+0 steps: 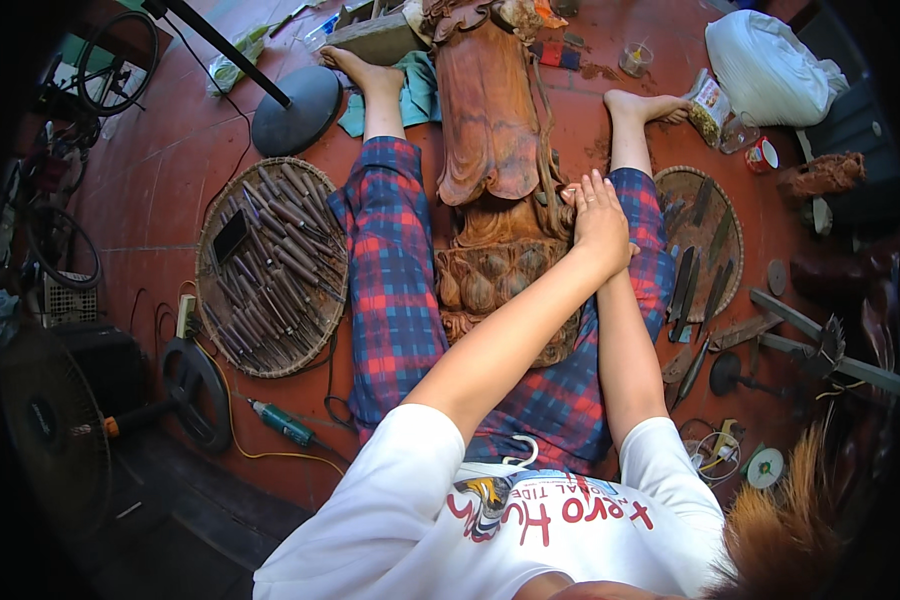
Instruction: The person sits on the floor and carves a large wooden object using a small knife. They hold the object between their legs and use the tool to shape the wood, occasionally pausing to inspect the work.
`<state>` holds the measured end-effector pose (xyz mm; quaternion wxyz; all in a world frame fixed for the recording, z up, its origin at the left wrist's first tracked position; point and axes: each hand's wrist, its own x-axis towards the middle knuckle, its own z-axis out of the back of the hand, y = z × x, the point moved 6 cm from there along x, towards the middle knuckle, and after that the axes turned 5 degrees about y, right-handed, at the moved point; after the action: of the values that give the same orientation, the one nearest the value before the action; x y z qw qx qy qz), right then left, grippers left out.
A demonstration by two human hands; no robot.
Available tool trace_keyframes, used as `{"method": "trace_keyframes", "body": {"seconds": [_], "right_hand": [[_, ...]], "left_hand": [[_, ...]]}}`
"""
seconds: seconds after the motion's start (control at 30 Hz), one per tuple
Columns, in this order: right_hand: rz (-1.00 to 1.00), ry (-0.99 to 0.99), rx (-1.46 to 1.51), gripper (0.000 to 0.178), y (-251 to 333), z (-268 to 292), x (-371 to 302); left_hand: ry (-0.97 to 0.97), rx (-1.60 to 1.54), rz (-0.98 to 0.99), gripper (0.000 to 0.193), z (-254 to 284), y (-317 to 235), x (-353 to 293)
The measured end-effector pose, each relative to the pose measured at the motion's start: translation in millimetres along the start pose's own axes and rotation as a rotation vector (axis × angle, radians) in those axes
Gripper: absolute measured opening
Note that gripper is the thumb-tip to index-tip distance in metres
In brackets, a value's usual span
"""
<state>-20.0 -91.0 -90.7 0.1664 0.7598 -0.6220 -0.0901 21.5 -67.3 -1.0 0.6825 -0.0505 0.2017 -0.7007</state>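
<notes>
A large reddish-brown wood carving (490,130) lies between my spread legs, with a carved base of rounded petal shapes (485,280) nearest me. My left arm crosses over my right. My left hand (600,220) lies with straight fingers beside the carving's right edge, near my right knee. Beneath it, my right hand (622,266) is mostly hidden, so its fingers and anything in them cannot be made out. A round woven tray (220,345) full of wooden-handled carving chisels (288,240) sits left of my leg, with a dark phone (230,237) on top.
Right of my knee, another woven tray (728,215) bears dark flat tools. A metal clamp (820,345), a green rotary tool (282,422) with cables, and a fan (55,420) stand around me. A white sack (770,68) and a round stand base (295,112) are farther off.
</notes>
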Motion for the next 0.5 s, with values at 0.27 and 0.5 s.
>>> {"method": "trace_keyframes", "body": {"seconds": [0.27,0.5], "right_hand": [[-0.109,0.126,-0.229,0.07,14,9,-8],[-0.175,-0.187,-0.511,0.035,30,-19,-15]], "left_hand": [[-0.141,-0.24,-0.324,0.076,14,-30,-39],[-0.542,-0.691,-0.134,0.017,78,89,-171]]}}
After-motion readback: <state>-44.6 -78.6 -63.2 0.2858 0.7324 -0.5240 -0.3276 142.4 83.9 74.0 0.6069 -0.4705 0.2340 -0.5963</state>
